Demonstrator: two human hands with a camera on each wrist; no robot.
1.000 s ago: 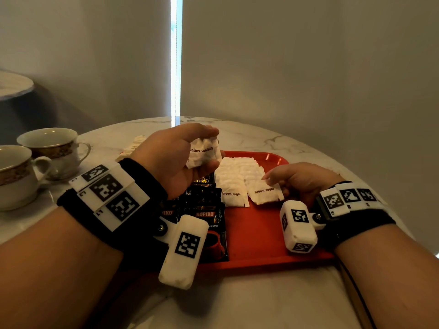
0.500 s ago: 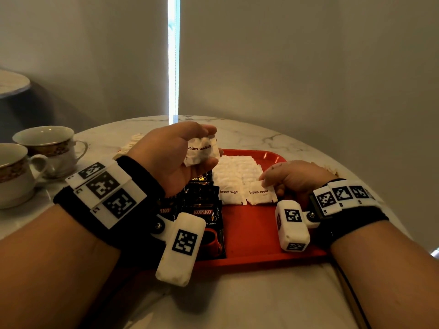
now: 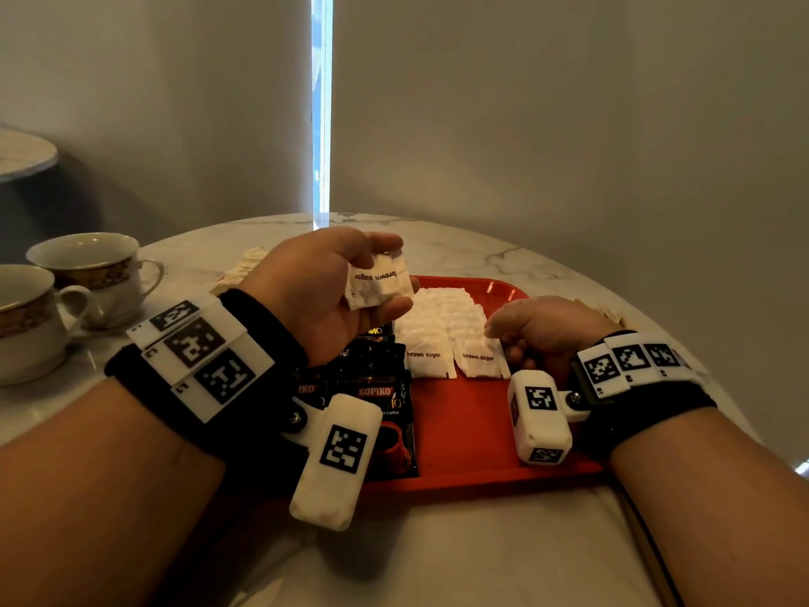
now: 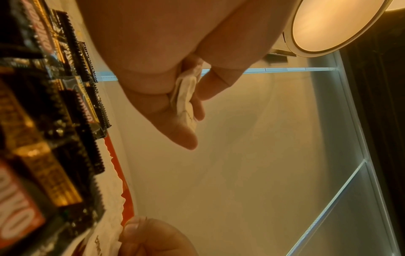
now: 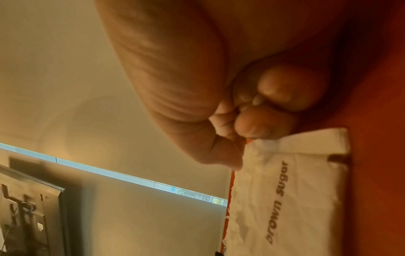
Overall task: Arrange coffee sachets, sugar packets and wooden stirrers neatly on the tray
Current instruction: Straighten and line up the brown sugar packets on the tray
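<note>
Left hand [image 3: 324, 291] pinches small stack of sugar packets [image 3: 378, 284] above tray [image 3: 473, 414] far-left. Right hand [image 3: 538, 330] curled, fingertips on near-right packet [image 3: 479, 363]; real grip unclear. Packets likely light, soft, crinkly; best pinched at edges.

Head view looking down from above, wrist views close, upward, sharing red tray [image 3: 477, 414].

We are seeing a dim room in the head view, daylight coming through a narrow curtain gap [image 3: 322, 107], soft shadows lying under the forearms, wrist views glowing warm orange, a round ceiling lamp [image 4: 333, 24] glaring, near surfaces blurring, straight lines bending at the edges.
</note>
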